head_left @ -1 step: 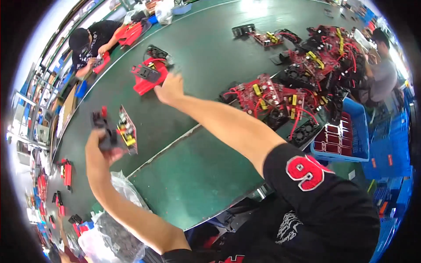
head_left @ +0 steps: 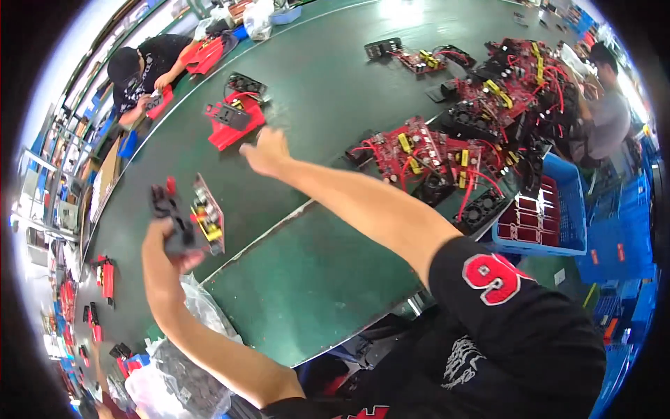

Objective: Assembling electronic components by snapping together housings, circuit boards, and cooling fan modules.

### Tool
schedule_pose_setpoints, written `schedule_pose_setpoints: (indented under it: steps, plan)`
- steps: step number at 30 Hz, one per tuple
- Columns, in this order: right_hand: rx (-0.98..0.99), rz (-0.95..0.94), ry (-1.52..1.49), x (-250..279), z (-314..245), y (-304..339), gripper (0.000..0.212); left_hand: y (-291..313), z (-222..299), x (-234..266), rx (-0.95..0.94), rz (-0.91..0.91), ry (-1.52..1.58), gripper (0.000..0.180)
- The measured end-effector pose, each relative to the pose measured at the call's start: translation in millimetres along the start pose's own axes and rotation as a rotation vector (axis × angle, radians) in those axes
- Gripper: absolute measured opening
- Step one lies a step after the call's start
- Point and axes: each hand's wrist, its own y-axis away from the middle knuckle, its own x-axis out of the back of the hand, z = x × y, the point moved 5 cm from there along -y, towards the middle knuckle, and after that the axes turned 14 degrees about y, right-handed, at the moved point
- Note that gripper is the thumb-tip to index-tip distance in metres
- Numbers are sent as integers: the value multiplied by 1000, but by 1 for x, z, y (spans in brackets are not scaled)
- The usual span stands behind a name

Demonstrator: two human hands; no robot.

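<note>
My left hand [head_left: 172,246] is closed on a black end panel of a circuit board assembly. The red circuit board [head_left: 211,215] stands tilted beside the fingers, with yellow-wrapped parts on it. Blur hides the panel's details. Farther off, my right hand [head_left: 269,153] hovers over the green table, fingers apart, with nothing visible in it. Just beyond it lies a red housing [head_left: 225,137], apart from the fingers. A black panel [head_left: 230,116] lies on that housing, and a black fan panel [head_left: 247,85] sits at its far side.
Circuit boards with fans [head_left: 419,150] are heaped at the right. A blue crate [head_left: 569,202] of dark red pieces stands at the right edge. Clear plastic bags [head_left: 185,363] lie at lower left. One person [head_left: 143,73] works across the table, another [head_left: 607,112] at far right.
My left hand has shifted slightly right and nearer with the circuit board assembly. My right hand has drawn back a little from the red housing.
</note>
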Motion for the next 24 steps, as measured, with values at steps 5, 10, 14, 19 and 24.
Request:
schedule_pose_setpoints:
  steps: [5, 10, 14, 19, 24]
  plan:
    - [12, -959, -787, 116, 16, 202, 42, 121, -45, -24, -463, -49, -591, 37]
    - [-305, -754, -1143, 173, 108, 307, 42, 214, -106, -140, -151, -229, -674, 31]
    - [-448, -770, -1037, 202, 136, 310, 42, 249, -128, -170, -428, -219, -565, 43]
    - [-404, -745, -870, 226, 177, 293, 26, 157, -130, -131, -491, -463, -506, 28]
    - [-262, -750, -733, 200, 183, 313, 29, 48, -133, -98, -544, -475, -861, 74]
